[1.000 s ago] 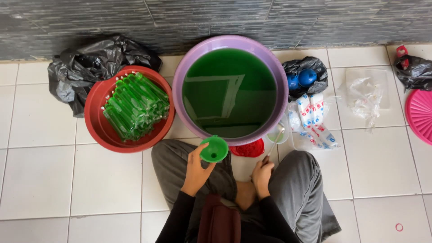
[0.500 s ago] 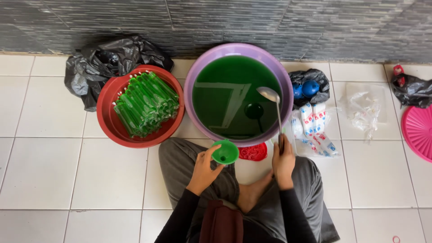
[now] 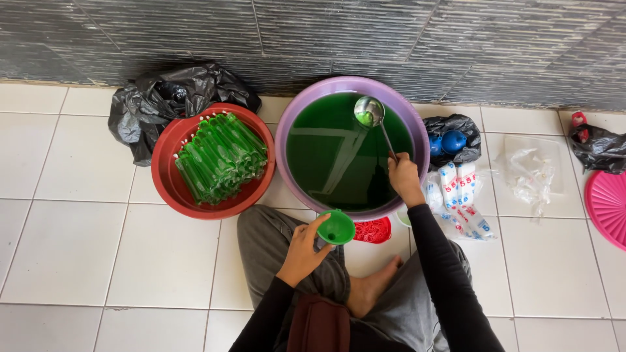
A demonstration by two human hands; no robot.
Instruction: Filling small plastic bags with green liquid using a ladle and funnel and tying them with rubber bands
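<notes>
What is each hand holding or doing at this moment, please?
Left hand: fingers closed on the green funnel.
Right hand: fingers closed on the metal ladle, over the purple basin.

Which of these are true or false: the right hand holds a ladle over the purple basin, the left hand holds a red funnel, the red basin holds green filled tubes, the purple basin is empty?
1. The right hand holds a ladle over the purple basin: true.
2. The left hand holds a red funnel: false, the funnel is green.
3. The red basin holds green filled tubes: true.
4. The purple basin is empty: false, it holds green liquid.
</notes>
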